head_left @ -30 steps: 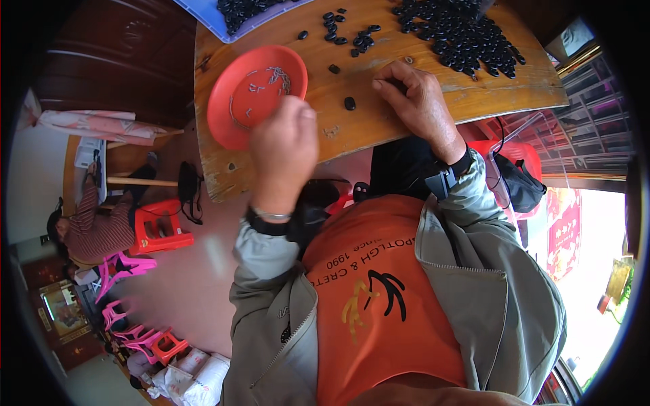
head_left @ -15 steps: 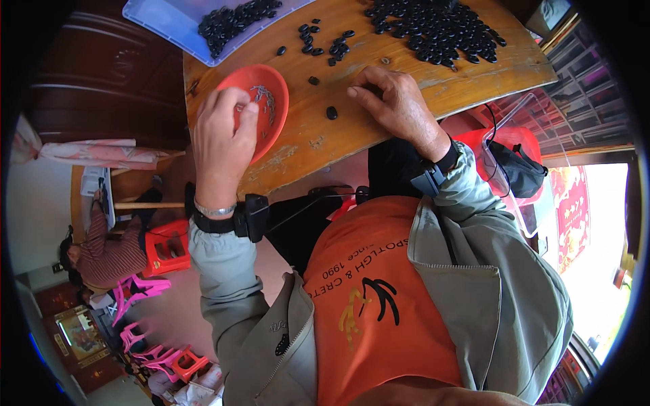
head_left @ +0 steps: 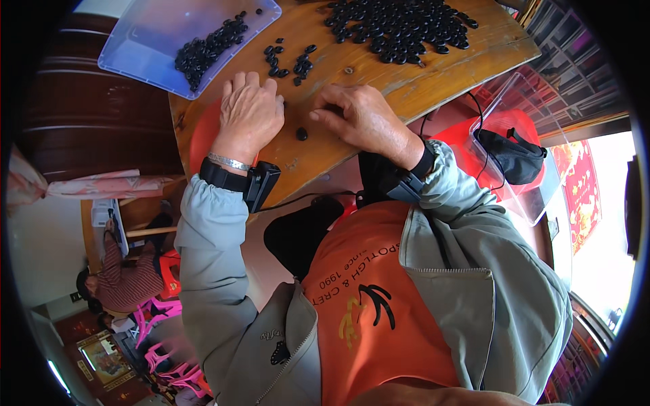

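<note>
Just past the right side of the red bowl (head_left: 202, 135), my left hand (head_left: 249, 111) is closed with its fingers curled down, covering most of the bowl. What its fingertips hold, if anything, is hidden. A black oval piece peeks out beside those fingertips, and another black oval piece (head_left: 302, 134) lies alone on the wooden table between my hands. My right hand (head_left: 365, 122) rests on the table to the right of it, fingers curled in toward the thumb. I cannot make out what, if anything, sits inside that curl.
A large pile of black oval pieces (head_left: 399, 28) lies at the table's far side, with small clusters (head_left: 303, 66) left of it. A translucent bin (head_left: 132, 57) holding more stands at the far left. A clear container (head_left: 525, 135) and black bag (head_left: 511, 155) are at the right.
My left hand has come out of the red bowl and moved right, next to a black oval piece. My right hand keeps its place on the table. The whole view has shifted.
</note>
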A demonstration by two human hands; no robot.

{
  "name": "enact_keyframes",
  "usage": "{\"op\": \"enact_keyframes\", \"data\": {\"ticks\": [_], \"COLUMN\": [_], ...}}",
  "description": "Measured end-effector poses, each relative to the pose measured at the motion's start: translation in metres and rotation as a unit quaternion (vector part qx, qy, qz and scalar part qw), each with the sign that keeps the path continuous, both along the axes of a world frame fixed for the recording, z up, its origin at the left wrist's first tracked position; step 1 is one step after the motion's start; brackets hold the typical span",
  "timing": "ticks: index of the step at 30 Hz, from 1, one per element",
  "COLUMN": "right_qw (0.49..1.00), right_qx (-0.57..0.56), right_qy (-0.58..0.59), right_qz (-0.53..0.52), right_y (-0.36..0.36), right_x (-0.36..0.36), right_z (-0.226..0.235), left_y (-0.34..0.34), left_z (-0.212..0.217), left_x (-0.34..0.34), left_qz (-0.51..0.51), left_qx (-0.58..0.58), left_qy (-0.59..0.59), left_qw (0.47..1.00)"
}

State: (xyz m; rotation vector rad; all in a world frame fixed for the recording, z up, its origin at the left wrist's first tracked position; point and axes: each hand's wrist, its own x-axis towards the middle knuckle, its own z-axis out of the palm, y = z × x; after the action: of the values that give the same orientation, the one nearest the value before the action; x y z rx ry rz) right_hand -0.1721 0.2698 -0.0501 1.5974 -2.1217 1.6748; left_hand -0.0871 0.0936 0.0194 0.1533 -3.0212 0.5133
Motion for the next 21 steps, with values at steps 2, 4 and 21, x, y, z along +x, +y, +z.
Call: {"op": "enact_keyframes", "data": {"ticks": [2, 4, 21], "right_qw": [1.0, 1.0, 1.0], "right_qx": [0.002, -0.009, -0.012], "right_qy": [-0.004, 0.003, -0.012], "right_qz": [0.006, 0.004, 0.019], "right_y": [0.001, 0.003, -0.001], "right_x": [0.0, 0.0, -0.002], "right_z": [0.001, 0.002, -0.002], "left_y": [0.0, -0.001, -0.007], "left_z": [-0.003, -0.008, -0.021], "left_x": [-0.005, -0.007, 0.0], "left_qz": [-0.001, 0.003, -0.005], "left_qx": [-0.006, -0.008, 0.048], "left_qy": [-0.02, -0.031, 0.009], "left_qw": [1.0, 0.999, 0.999]}}
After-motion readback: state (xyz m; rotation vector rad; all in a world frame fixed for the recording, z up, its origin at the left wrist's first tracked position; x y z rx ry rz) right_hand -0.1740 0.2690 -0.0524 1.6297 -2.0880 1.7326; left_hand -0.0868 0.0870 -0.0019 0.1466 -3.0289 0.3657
